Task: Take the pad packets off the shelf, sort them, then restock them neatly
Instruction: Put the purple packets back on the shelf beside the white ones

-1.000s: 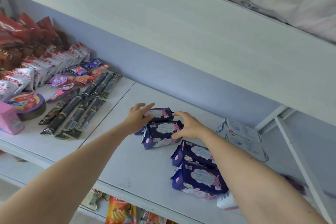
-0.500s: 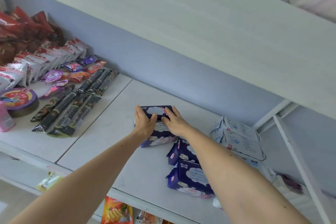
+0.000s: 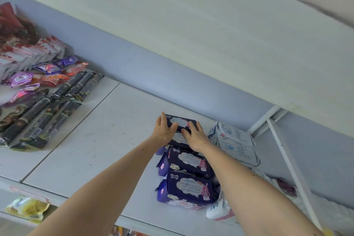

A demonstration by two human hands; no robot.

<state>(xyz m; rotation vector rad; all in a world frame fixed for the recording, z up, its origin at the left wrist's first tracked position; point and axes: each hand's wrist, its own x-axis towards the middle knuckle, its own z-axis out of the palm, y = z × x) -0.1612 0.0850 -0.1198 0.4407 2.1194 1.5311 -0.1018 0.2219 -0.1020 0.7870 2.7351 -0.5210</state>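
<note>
Four purple pad pkts (image 3: pixel 188 163) in row – left hand (image 3: pixel 163 131) & right hand (image 3: pixel 195 137) flat, fingers straight, on far two.

Pad packets under left hand (image 3: pixel 163 132) and right hand (image 3: pixel 195 136): topmost packet (image 3: pixel 181 120) dark navy, pale cloud-shaped label panel, small pink mark at its right end. Two packets nearer than the hands (image 3: pixel 188 176): same navy-purple, white cloud patches, pink cartoon figure on the right side, lilac end flaps. White packets (image 3: pixel 234 142) right of right hand: white with blue print, small red mark. Shelf board (image 3: pixel 99 140): off-white, faintly scuffed. Back wall (image 3: pixel 153 74): pale lavender-blue. Far left of left hand: black wrappers (image 3: pixel 44 113) with gold-green print; purple, pink, orange foil sachets (image 3: pixel 47 73); red-and-white packs (image 3: pixel 28 51).
</note>
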